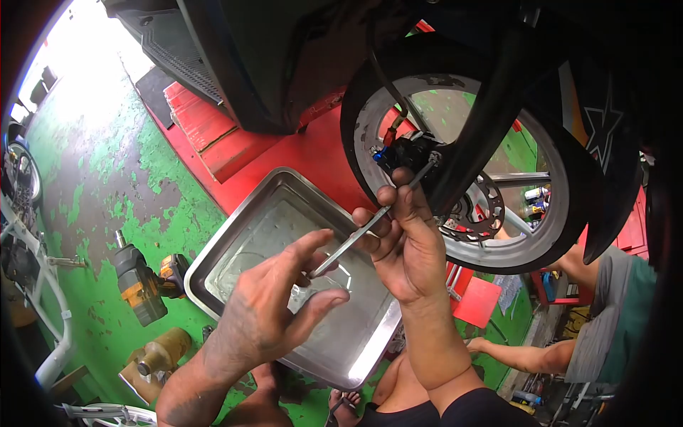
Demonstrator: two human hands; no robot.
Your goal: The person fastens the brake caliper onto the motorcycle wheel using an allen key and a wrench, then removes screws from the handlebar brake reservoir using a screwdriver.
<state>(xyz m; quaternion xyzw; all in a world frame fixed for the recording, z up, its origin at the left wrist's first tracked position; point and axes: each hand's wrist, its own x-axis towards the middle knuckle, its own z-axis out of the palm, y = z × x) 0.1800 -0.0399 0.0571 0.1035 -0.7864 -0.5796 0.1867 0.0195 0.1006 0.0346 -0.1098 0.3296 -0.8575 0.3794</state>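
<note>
Over the metal tray (pixel 373 338), two bare hands work around a slim steel wrench (pixel 364 230), which slants up from above the tray's middle to beyond its upper right edge, where the far end meets the brake caliper (pixel 411 151) of a motorcycle front wheel (pixel 557 213). The right hand (pixel 413 252) is above the tray's right side, its forearm standing nearly upright and its wrist bent back so that the palm shows; the fingers are curled and closed on the middle of the shaft, with the fingertips pressed along it. The left hand (pixel 267 306) crosses above the tray's lower left edge, back of the hand uppermost, forearm slanting in from below. Its thumb and forefinger stand well apart, pointing right, with the wrench's near end between them; whether the fingers behind touch that end is hard to tell, as the hand hides them. To the left of the tray, a cordless impact driver (pixel 140 286) lies on the green floor (pixel 92 206). Well to the right of the tray, another person's bare leg (pixel 530 356) shows.
</note>
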